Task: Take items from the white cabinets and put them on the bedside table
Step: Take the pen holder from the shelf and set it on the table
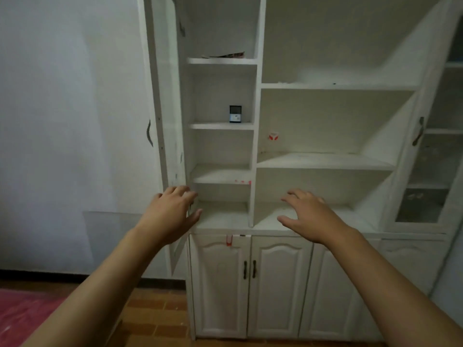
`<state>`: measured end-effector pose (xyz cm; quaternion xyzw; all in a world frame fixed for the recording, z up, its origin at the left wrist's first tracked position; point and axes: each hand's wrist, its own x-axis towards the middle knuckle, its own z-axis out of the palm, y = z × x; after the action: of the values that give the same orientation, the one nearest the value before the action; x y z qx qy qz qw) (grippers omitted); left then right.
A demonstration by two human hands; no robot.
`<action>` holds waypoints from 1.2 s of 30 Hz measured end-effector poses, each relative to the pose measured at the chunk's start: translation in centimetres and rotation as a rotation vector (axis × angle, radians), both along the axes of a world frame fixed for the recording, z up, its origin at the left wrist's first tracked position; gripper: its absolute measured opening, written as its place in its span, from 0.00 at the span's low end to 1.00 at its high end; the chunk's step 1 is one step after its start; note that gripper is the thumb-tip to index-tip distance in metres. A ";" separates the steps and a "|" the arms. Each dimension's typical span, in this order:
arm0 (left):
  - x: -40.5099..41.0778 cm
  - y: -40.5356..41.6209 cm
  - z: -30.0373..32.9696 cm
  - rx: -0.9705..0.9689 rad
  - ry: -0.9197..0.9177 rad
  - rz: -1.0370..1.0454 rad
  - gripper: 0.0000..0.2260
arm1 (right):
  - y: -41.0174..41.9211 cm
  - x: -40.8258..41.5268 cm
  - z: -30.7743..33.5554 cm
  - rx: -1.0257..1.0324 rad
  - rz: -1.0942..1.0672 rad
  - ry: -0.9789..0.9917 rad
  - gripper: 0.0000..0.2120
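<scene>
White cabinets (pixel 255 151) against pale wall (pixel 62 108), perhaps brown tiled floor (pixel 160 321).

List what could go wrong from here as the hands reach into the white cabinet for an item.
1. The small dark device stands upright, well above both the left hand and the right hand; a hasty reach might tip it off its shelf.
2. The flat printed item lies higher still with its edge near the shelf front, so it may slide off if dragged.
3. The open glass door stands beside the left arm and may be bumped.
</scene>
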<state>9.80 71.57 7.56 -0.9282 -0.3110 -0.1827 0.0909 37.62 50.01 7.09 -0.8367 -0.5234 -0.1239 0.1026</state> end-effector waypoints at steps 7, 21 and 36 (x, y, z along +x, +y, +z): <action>6.1 9.8 1.8 0.030 -0.010 -0.081 0.27 | 8.7 2.9 1.6 0.054 -0.066 0.039 0.31; 19.2 22.2 1.5 0.044 -0.060 -0.057 0.26 | 24.2 15.3 1.7 0.110 0.062 0.042 0.31; 35.8 31.4 5.7 0.068 -0.180 0.055 0.27 | 37.2 30.9 9.2 0.130 0.310 -0.132 0.30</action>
<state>45.60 102.96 13.28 -0.8955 -0.3368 -0.2734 0.0992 68.55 87.23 16.25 -0.7277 -0.6426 -0.1949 0.1399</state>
